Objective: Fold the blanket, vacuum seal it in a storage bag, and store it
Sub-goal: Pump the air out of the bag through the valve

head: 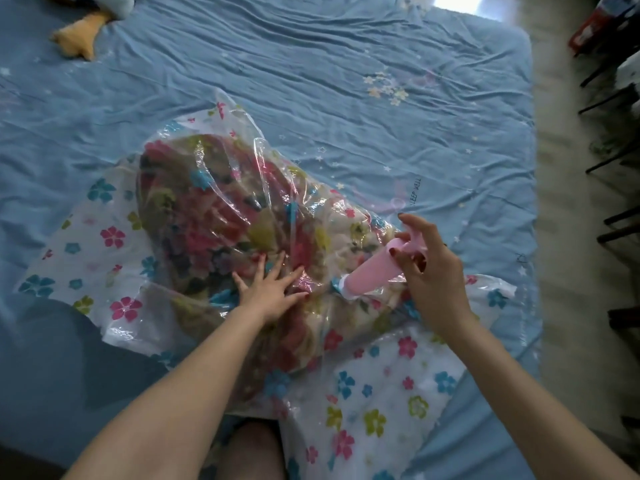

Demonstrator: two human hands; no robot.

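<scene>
Knee [254, 448]: bare, lying at the bottom edge of the view, just below the bag's near flap.
Bag [377, 386]: lying flat on the bed, clear plastic printed with flowers, its near flap slack and holding nothing.
Blanket [221, 216]: sitting inside the bag as a rounded lump, the film over it standing up in loose folds, so plenty of air is likely remaining.
Left hand [273, 289]: pressing down on the bag over the blanket, fingers spread wide and straight, just left of the pump.
Pump [372, 271]: pink, leaning toward the right, its white base meeting the bag at what is probably the valve.
Right hand [429, 268]: gripping the pump's handle at its upper end, fingers curled round it, one finger sticking up.
Bed [346, 71]: blue creased sheet spreading well beyond the bag on every side.
Toy [78, 38]: a yellow plush piece lying far beyond the bag, toward the upper left.
Risk, tilt: the pump is leaning, so a stroke could be lifting its base off the valve and letting air back in.
Risk, film: loose folds near the base may be getting sucked against the valve and blocking it.
Risk, seal: I cannot tell whether the bag's mouth is fully closed; any gap would be undoing the pumping.
</scene>
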